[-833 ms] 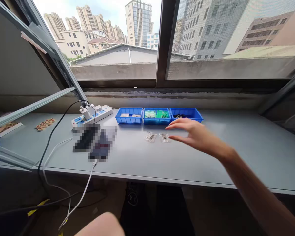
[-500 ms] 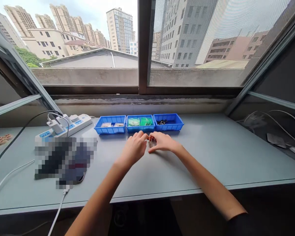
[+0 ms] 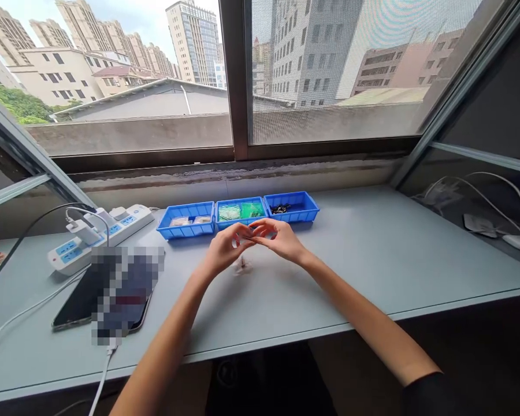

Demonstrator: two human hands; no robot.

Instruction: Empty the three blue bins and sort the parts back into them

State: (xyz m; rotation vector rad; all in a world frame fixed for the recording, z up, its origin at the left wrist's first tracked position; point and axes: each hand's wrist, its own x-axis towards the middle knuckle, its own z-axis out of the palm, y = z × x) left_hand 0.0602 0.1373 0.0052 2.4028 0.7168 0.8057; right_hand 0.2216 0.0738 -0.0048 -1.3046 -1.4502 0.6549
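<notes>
My left hand (image 3: 227, 245) and my right hand (image 3: 281, 240) meet fingertip to fingertip above the table, just in front of the blue bins. The fingers of both hands are pinched together. Whatever sits between them is too small and covered to make out. On the table below lies a small clear packet (image 3: 242, 266) with something brownish in it; neither hand touches it. Closest behind the hands is the middle blue bin (image 3: 223, 225), which holds green and pale green pieces.
A left blue bin (image 3: 186, 231) contains small pale packets; a right blue bin (image 3: 301, 216) contains dark small parts. At left are a power strip (image 3: 112, 237) with plugs and cables, and two phones (image 3: 73, 306). The table's front edge (image 3: 277, 341) runs below my forearms.
My hands have lifted a little off the table, and the clear packet that was between them now lies on it. My view has shifted slightly.
</notes>
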